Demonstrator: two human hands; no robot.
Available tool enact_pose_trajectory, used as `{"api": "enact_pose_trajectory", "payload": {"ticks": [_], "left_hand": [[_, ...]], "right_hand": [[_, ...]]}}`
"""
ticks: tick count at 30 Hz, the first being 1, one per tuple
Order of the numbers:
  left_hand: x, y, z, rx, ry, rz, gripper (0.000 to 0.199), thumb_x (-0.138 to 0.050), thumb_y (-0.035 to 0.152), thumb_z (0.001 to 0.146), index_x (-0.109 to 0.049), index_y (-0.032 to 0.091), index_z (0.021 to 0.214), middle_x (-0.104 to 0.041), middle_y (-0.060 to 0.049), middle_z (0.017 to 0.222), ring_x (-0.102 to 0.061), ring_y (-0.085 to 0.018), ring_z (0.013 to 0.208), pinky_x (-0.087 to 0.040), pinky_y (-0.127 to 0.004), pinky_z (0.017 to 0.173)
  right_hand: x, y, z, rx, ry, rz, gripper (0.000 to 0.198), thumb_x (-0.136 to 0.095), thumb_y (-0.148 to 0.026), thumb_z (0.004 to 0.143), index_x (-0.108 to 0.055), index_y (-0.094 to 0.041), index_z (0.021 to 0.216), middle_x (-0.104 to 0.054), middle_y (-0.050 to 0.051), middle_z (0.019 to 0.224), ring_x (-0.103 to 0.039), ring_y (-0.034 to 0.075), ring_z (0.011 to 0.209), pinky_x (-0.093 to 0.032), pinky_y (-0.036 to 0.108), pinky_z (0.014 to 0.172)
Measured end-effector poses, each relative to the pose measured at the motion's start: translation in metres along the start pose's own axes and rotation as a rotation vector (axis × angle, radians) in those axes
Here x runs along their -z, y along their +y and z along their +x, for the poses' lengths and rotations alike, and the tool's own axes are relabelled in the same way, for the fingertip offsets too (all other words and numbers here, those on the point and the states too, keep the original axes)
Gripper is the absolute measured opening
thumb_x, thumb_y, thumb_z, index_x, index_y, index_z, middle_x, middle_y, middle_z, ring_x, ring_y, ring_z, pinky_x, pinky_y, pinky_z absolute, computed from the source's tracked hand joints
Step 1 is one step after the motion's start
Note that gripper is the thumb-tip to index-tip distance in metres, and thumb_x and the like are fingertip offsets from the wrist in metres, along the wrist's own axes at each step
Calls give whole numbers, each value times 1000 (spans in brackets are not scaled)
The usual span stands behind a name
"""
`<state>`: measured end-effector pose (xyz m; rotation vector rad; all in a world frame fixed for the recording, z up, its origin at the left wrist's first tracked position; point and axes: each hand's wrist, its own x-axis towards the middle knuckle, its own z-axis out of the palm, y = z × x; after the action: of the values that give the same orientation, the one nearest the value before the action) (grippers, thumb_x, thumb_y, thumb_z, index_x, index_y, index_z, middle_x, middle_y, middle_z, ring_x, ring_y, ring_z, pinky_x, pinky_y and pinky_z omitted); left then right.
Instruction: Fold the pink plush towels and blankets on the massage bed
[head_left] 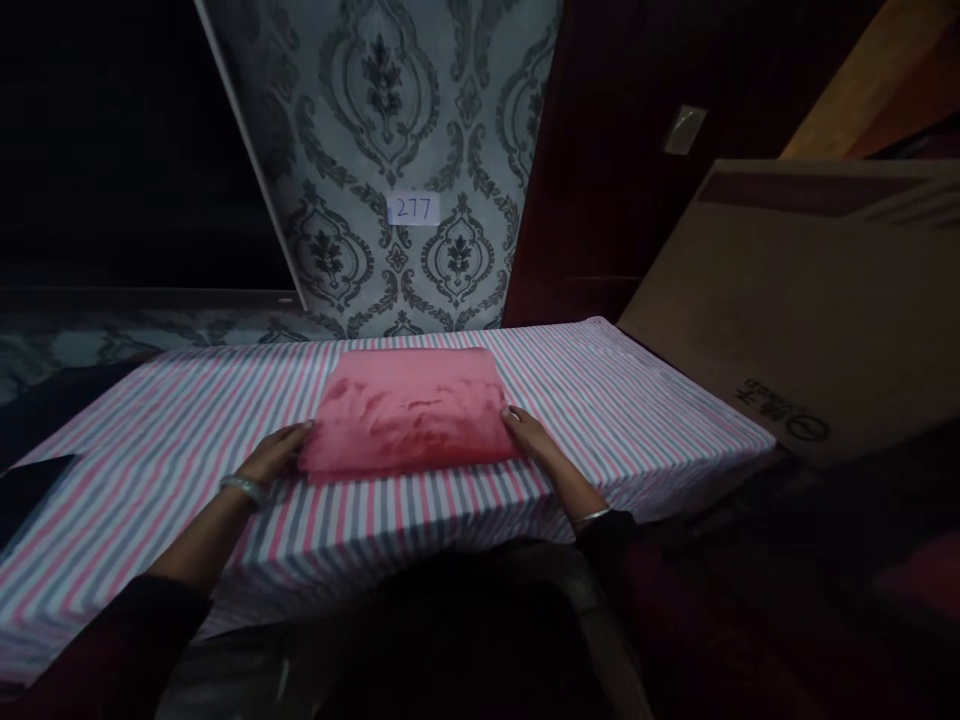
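A folded pink plush cloth (411, 408) lies flat on a table covered with a pink, grey and white striped sheet (637, 390). My left hand (276, 452) rests at the cloth's near left corner, fingers touching its edge. My right hand (531, 434) touches the near right corner. Both wrists wear a bangle. Whether the fingers pinch the cloth or just press against it is not clear.
A patterned grey damask panel (390, 130) with a small label reading 277 (413, 208) stands behind the table. A large cardboard box (810, 300) leans at the right. A dark flat object (30, 485) lies at the table's left edge. The room is dim.
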<state>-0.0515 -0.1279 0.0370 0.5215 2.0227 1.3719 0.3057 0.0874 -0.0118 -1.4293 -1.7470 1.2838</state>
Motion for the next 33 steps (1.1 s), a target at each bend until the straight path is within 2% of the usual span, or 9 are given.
{"api": "enact_pose_trajectory", "payload": {"ticks": [6,9,12,17,22,24,26,29,33], "left_hand": [[-16,14,-3,99,-85,-90,32,-85,32,67,-69,11,85,-70,-9,71,-63,-18,58,-48,-24,48],[-20,19,0,104,-66,-52,30,-86,26,67,-69,8,84,-68,-9,64,-61,-19,52,-45,-25,45],[-22,22,-4,72,-66,-94,21,-81,22,73,-69,9,84,-67,-8,62,-62,-19,53,-48,-25,48],[-23,7,-24,58,-162,-305,27,-84,21,70,-70,9,90,-73,-11,74,-66,-19,58,-54,-27,56],[-22,-8,-29,142,-217,-358,29,-81,28,74,-71,9,93,-74,-12,75,-66,-20,54,-56,-28,52],[-23,-7,-28,141,-221,-365,25,-78,28,77,-71,10,92,-74,-11,77,-67,-19,56,-56,-27,52],[-25,-2,-28,117,-229,-358,21,-77,24,78,-71,9,91,-74,-12,77,-68,-19,57,-56,-25,52],[-30,6,-38,71,-221,-364,19,-75,15,76,-71,7,93,-74,-12,73,-69,-21,58,-57,-26,53],[-34,10,-65,5,-241,-488,24,-69,11,79,-70,8,103,-75,-11,76,-73,-25,72,-62,-30,63]], "right_hand": [[-11,-10,-9,-93,-68,152,34,-58,-42,90,-70,-12,102,-75,13,100,-70,24,94,-56,34,83],[-10,-17,-11,-136,-64,235,25,-66,-39,83,-69,-14,87,-73,9,78,-68,22,74,-56,32,68],[-1,-21,-11,-128,-14,324,19,-68,-35,81,-68,-17,87,-68,3,68,-64,19,66,-53,28,60],[13,-12,-26,-161,4,446,19,-59,-36,89,-65,-19,93,-65,1,68,-61,17,62,-55,28,60],[1,4,-50,-202,-55,554,37,-42,-48,98,-62,-18,106,-71,8,86,-66,19,75,-59,33,66],[-6,5,-55,-159,-73,576,38,-52,-50,94,-60,-20,116,-71,8,99,-67,19,80,-59,32,67],[-13,1,-57,-83,-68,554,50,-68,-46,82,-56,-23,125,-70,6,109,-66,18,80,-58,30,64],[-18,-8,-53,12,12,549,62,-78,-37,67,-57,-21,123,-70,4,105,-65,17,75,-55,26,59],[-10,-13,-44,40,134,610,60,-74,-33,66,-57,-21,122,-70,1,100,-64,16,76,-53,23,57]]}}
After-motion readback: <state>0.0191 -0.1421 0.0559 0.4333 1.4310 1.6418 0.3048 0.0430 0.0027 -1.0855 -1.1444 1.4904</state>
